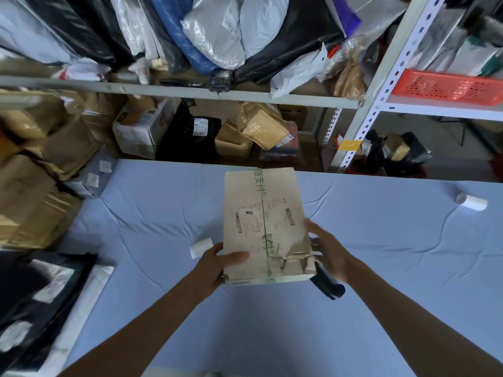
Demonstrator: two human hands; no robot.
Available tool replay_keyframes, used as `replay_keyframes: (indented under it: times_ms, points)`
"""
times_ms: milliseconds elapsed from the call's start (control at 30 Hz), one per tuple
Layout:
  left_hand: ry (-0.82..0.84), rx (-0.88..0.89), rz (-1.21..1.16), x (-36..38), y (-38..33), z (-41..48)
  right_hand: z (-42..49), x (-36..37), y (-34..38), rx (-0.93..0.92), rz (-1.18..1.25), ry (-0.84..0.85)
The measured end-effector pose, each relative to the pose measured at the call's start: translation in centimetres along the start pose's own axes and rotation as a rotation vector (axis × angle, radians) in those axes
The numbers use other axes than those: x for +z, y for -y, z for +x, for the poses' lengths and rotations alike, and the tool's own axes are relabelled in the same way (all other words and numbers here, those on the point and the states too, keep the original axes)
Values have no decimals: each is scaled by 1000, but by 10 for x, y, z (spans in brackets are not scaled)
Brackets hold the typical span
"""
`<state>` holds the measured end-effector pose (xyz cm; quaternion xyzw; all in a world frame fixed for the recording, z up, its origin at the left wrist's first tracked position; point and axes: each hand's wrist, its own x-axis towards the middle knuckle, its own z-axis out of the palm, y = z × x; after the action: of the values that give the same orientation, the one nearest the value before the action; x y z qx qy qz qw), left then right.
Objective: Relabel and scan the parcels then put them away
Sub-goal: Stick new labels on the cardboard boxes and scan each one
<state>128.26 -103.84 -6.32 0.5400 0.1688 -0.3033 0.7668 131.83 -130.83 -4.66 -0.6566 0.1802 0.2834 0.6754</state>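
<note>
While my left hand (217,263) grips the near left corner of the cardboard parcel (265,227), thumb pressed on its top face and fingers curled underneath, the box sits above the blue-covered table (381,254). Head view only. Long axis of the parcel runs away from me toward the shelving (190,92), near end in my grip, far end out over the table's back edge. Top face up, showing a shipping label (251,220), a second barcode strip near the right edge, and green printed tape running lengthwise down the middle. Near right corner is crumpled and torn. My right hand (330,253) is at the parcel's right edge, fingers spread open beside it; contact with the box is unclear, and a dark handheld object (328,284) lies under or in that palm, so I cannot tell what it grasps. Loose white label (201,247) on the cloth just left of my left hand. White paper roll (471,202) well apart at far right. Stacked boxes (32,191) to the left.
</note>
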Motion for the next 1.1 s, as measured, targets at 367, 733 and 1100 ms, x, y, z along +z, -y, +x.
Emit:
replay_keyframes:
  times_ms: [367, 733, 1100]
  points:
    - [-215, -73, -38, -33, 44, 9, 44, -9, -78, 68, -1347, -264]
    - [-212, -29, -43, -30, 39, 0, 22, -13, -30, -47, -958, -414]
    - [-175, -6, 1, -28, 15, -15, -61, 29, 79, -280, -1409, -7]
